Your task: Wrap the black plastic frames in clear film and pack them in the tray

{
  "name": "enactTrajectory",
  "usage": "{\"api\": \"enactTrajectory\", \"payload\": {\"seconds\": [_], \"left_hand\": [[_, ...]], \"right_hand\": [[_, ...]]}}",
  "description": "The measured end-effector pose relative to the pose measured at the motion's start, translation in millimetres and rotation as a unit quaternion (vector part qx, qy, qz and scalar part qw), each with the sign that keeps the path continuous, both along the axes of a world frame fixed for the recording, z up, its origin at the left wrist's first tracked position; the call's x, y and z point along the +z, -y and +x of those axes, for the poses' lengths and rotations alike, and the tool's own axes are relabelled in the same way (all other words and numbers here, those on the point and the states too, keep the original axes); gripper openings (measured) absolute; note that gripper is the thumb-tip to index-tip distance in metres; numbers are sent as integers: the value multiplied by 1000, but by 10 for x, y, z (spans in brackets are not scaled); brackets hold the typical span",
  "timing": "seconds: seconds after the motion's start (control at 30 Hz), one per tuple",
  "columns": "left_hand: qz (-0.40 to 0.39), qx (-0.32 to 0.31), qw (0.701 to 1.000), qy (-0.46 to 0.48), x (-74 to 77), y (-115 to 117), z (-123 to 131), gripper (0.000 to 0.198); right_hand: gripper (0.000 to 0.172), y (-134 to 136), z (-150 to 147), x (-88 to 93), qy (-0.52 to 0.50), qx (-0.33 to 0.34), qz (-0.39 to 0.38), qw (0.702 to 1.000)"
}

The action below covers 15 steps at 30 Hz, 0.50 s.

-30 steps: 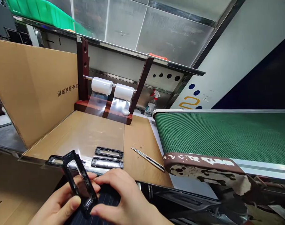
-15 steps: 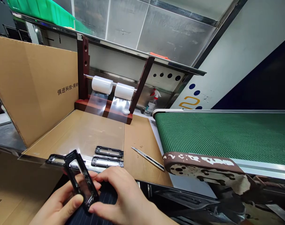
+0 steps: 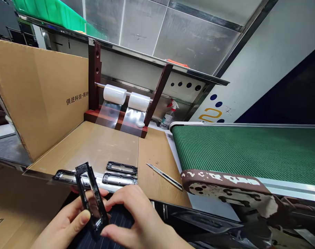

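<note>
Low in the view, my left hand (image 3: 65, 224) grips a black rectangular plastic frame (image 3: 91, 199), held upright and tilted. My right hand (image 3: 139, 223) pinches the frame's lower right edge with its fingertips. Behind it on the wooden worktop (image 3: 152, 162) lie three more black frames: one at the left (image 3: 63, 175) partly hidden by the held one, and two side by side (image 3: 120, 173). They rest on a clear film sheet.
Two white film rolls (image 3: 126, 98) hang on a dark red stand at the back. Tweezers (image 3: 164, 176) lie right of the frames. A green conveyor belt (image 3: 245, 152) runs along the right. A cardboard wall (image 3: 40, 97) stands left; a spray bottle (image 3: 168, 116) sits behind.
The held frame has turned slightly, showing more of its narrow edge, and both hands shifted a little. The frames on the worktop have not moved.
</note>
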<state>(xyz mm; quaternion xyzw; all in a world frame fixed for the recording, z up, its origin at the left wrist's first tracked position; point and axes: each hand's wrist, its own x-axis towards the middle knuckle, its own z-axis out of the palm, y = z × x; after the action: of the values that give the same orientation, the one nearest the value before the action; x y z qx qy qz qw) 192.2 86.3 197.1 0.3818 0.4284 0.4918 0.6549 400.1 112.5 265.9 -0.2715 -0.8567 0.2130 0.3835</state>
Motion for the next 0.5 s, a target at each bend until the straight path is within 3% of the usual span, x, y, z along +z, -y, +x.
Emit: {"api": "enactTrajectory", "payload": {"seconds": [0.17,0.5], "left_hand": [[0,-18,1000,20,42,-1,26,41],[35,-32,994,-95,159,-30,35,51]], "right_hand": [[36,-39,-26,-1,30,-2,-3,1000],[38,-118,-46,58,114,8,57,992]]}}
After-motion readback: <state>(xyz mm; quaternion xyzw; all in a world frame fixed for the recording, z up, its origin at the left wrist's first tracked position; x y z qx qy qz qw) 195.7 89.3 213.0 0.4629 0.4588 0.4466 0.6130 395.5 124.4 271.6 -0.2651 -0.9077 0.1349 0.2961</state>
